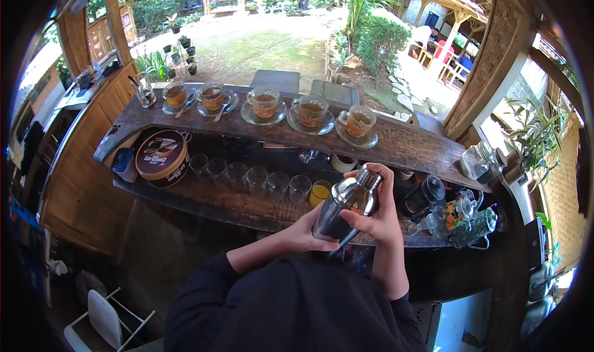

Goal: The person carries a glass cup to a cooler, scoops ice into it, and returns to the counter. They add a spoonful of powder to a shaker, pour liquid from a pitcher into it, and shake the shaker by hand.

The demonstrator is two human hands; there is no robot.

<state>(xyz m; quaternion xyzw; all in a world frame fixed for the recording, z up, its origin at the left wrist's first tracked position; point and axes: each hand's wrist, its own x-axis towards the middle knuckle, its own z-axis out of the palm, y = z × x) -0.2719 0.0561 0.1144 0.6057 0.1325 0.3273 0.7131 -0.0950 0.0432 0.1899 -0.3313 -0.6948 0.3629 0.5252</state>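
A silver metal cocktail shaker (pixel 345 211) is held tilted in front of me, its capped end up and to the right. My left hand (pixel 307 233) wraps the lower body of the shaker. My right hand (pixel 382 211) grips its upper part, with fingers over the cap and the thumb against the shoulder. Just left of the shaker, on the lower shelf, stands a glass of yellow-orange liquid (pixel 319 193). A row of several clear glasses (pixel 257 180) runs leftward from it.
On the upper wooden counter (pixel 408 140) stand several glass cups of tea (pixel 264 101) on saucers. A round brown tub (pixel 162 156) sits on the lower shelf's left. A French press (pixel 424 194) and glass jugs (pixel 473 225) stand at right. A white chair (pixel 102 318) is lower left.
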